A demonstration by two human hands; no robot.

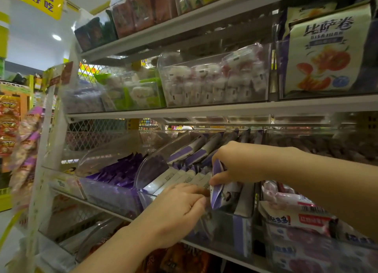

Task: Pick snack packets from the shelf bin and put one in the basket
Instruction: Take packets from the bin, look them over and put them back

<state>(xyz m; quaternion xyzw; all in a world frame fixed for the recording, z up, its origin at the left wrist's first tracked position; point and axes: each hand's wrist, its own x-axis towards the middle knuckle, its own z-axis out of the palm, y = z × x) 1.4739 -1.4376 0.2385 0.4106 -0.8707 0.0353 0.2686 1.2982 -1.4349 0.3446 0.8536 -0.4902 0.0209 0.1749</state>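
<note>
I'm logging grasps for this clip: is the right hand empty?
No, the right hand pinches a purple packet between thumb and fingers above the clear bin.

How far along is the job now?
Nothing looks finished: no basket is in view. In hand: the right hand pinches a purple packet at the clear bin; the left hand touches the packet row. Left: lifting it out, putting it in the basket.
</note>
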